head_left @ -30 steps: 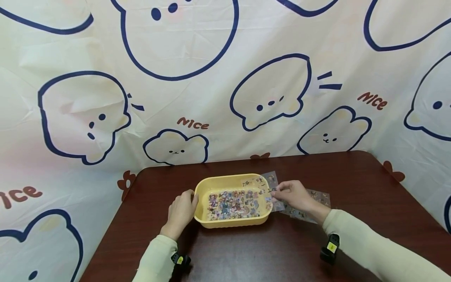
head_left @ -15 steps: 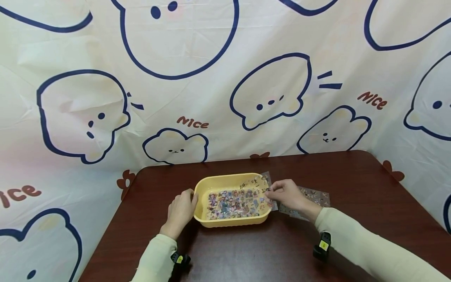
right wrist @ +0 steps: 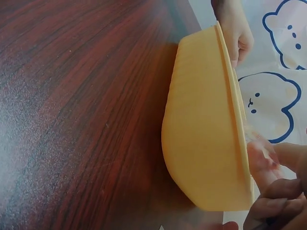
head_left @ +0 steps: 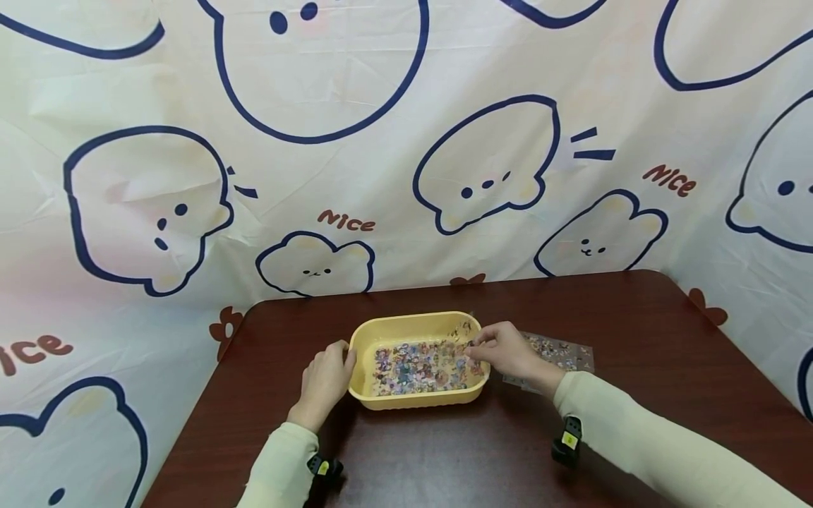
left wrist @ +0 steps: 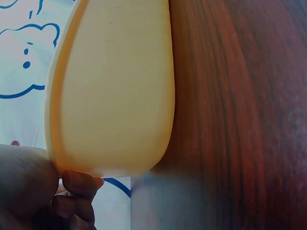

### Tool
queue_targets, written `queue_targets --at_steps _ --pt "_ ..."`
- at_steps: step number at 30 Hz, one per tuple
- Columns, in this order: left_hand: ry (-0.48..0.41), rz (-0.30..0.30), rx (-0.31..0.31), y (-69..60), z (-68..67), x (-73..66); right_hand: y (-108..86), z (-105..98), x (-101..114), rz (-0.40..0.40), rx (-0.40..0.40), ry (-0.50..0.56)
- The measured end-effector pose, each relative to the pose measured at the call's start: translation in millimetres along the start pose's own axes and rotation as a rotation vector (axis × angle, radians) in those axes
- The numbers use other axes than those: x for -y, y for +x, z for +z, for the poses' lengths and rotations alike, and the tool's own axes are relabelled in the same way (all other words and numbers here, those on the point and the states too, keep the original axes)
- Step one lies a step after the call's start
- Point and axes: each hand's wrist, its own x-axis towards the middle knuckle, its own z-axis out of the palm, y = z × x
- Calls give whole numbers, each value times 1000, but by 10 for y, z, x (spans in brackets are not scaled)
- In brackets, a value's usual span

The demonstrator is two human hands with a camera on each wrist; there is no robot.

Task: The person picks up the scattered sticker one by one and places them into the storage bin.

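A yellow plastic basin (head_left: pixel 416 404) stands on the table with clear sheets of small colourful cartoon stickers (head_left: pixel 413 370) inside it. My left hand (head_left: pixel 325 384) grips the basin's left end, thumb and fingers at the rim; its fingers (left wrist: pixel 79 184) show beneath the basin's end in the left wrist view. Over the right end, my right hand (head_left: pixel 508 351) pinches a clear sticker sheet (head_left: pixel 462 329), which lies above the basin's inside. In the right wrist view that sheet (right wrist: pixel 261 143) is a see-through strip beside the rim, partly hidden by the fingers.
More clear sticker sheets (head_left: pixel 568 353) lie on the dark brown table (head_left: pixel 406 458) to the right, partly behind my right forearm. A cloth printed with cartoon bears (head_left: pixel 317 176) hangs behind the table's far edge and along its sides.
My right hand has moved left with the pinched sticker sheet, from beyond the basin's right rim to over its inside. More of the sheets on the table show now. My left hand stays put.
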Motion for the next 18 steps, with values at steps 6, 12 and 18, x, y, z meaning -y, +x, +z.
queue_targets --at_steps 6,12,18 --pt "1 6 -12 0 13 7 11 26 22 -7 30 -49" --pt "0 7 -6 4 16 10 20 50 37 -7 33 -109" --pt "4 5 -1 14 16 5 29 57 82 52 -21 -157"
